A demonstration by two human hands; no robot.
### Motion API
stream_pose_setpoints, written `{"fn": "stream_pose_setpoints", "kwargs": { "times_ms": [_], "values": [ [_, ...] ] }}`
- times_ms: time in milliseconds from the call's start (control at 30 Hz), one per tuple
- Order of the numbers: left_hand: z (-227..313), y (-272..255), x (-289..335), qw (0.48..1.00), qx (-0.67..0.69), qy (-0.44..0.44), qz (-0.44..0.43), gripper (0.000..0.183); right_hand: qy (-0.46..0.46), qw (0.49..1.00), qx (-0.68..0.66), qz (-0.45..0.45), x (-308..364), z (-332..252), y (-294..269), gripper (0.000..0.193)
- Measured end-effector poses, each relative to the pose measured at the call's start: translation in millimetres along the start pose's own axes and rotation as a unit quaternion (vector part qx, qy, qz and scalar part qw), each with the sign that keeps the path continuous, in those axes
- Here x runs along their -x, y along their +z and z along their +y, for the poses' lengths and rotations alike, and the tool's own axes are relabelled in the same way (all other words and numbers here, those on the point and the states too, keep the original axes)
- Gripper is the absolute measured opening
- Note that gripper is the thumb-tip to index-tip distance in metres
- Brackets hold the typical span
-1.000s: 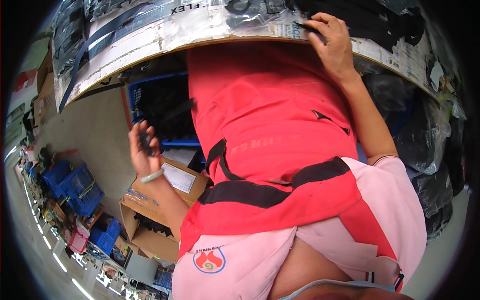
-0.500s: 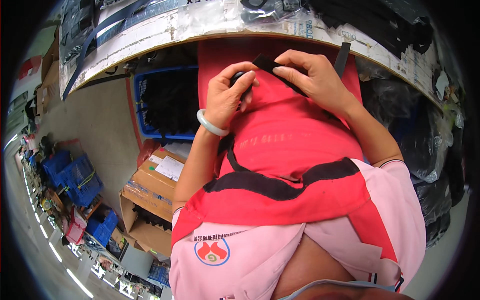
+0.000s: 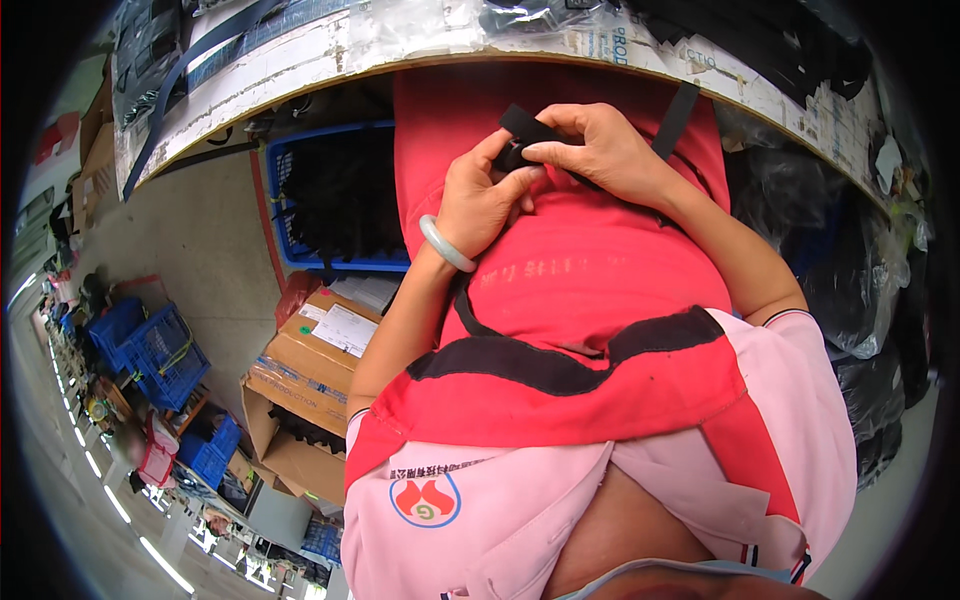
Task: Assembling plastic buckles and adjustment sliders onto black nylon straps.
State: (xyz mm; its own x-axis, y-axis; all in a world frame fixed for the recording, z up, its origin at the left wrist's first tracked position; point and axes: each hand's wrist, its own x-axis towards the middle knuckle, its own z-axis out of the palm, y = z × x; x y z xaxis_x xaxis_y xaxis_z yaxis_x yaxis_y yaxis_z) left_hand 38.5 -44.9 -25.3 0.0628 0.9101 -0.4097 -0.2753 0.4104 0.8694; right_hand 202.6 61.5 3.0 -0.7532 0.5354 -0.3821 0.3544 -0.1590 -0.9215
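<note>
A black webbing strap (image 3: 521,124) is pinched in my right hand (image 3: 603,148), with its short end sticking up past the fingertips. Above my red-aproned lap, my left hand (image 3: 486,193) is closed round a small dark rounded object (image 3: 511,156), mostly hidden by my fingers. The two hands almost meet, and the object is right beside the strap. A further length of black strap (image 3: 677,120) lies over the apron's right side, near the table edge; whether it is the same piece I cannot tell.
Across the top runs a worn white worktable (image 3: 400,70) bearing plastic bags and black pieces. A blue crate (image 3: 345,266) of black material stands below it. An open cardboard box (image 3: 300,375) sits at my left. Bagged dark goods (image 3: 840,270) crowd the right.
My left hand has moved right and slightly up, bringing the dark object against the strap. My right hand has shifted a little left, closing the gap between them.
</note>
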Motion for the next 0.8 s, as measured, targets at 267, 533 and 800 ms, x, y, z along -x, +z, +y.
{"fn": "stream_pose_setpoints", "kwargs": {
  "times_ms": [267,533,800],
  "values": [
    [-0.9,-34.5,-7.3,0.949,0.233,-0.073,-0.197,0.051,-0.054,0.997,-0.031,-0.041,-2.3,-4.6,-16.6,0.011],
    [-8.1,-16.6,-8.0,0.897,0.297,-0.104,-0.311,0.044,-0.047,0.989,-0.032,-0.136,1.5,-27.5,-20.9,0.014],
    [-3.1,-5.5,-0.2,0.922,0.301,-0.108,-0.218,0.031,-0.049,0.985,-0.008,-0.165,-0.8,-32.5,-28.4,0.016]
  ]
}}
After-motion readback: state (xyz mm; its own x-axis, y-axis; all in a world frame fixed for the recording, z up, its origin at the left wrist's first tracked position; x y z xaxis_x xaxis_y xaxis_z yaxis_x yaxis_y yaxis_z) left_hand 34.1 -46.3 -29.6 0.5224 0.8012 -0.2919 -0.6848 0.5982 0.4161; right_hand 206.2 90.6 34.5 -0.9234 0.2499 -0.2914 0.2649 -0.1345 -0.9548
